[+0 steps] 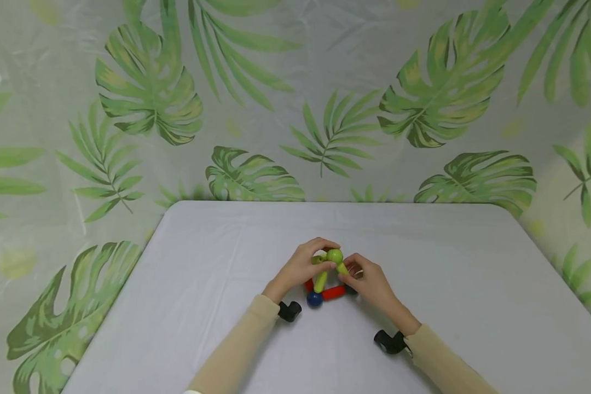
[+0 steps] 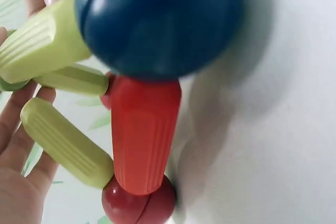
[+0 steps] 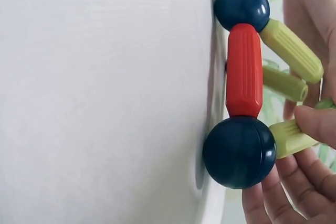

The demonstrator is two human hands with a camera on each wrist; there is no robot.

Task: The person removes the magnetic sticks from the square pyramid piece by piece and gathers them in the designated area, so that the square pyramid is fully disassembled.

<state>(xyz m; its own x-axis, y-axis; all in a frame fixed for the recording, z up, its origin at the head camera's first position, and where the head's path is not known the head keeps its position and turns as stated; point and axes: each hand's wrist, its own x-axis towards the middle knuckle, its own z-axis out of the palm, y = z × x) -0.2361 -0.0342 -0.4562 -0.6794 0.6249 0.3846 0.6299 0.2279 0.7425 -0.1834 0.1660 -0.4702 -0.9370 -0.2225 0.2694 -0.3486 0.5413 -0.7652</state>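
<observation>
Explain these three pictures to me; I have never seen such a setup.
No robot works here: you see a person's left hand and right hand, both bare. The wide picture comes from a camera on the head, looking forward and down; the two close-ups come from cameras on the left and right wrists and look turned sideways. On the white table stands a small frame: red rods and blue balls low down, plus a red ball, with yellow-green rods slanting up. The left hand holds the yellow-green ball at the top; the right hand pinches one of the yellow-green rods just below it.
</observation>
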